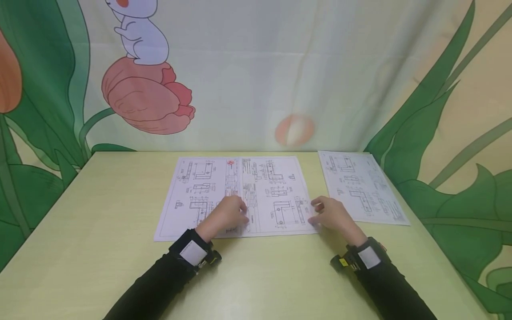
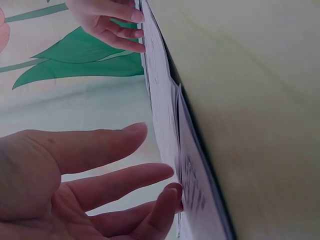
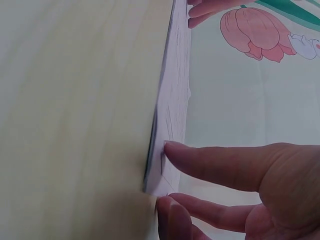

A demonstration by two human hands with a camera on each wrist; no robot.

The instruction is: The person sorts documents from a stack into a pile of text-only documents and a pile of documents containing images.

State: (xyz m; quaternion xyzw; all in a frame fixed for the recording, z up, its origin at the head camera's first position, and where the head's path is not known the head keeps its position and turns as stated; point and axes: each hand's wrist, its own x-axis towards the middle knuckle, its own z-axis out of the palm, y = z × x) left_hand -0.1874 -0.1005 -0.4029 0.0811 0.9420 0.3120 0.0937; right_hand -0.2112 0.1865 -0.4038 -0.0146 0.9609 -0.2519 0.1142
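Two stacks of printed technical drawings lie side by side, the left stack (image 1: 170,218) and the middle stack (image 1: 262,222), meeting at a seam. Over that seam is my left hand (image 1: 226,214), its thumb and fingers spread apart and its lower fingertips touching the paper, as the left wrist view shows. At the right edge of the middle stack, my right hand (image 1: 334,215) has its thumb on or just over the sheet (image 3: 167,115). The other fingers of this hand lie by the paper's corner, apart from the thumb; whether any reach underneath is hidden.
A third stack of drawings (image 1: 386,213) lies slightly turned at the right, close beyond my right hand. The pale wooden table (image 1: 100,213) ends at the back against a printed curtain (image 1: 248,89) with leaves and flowers.
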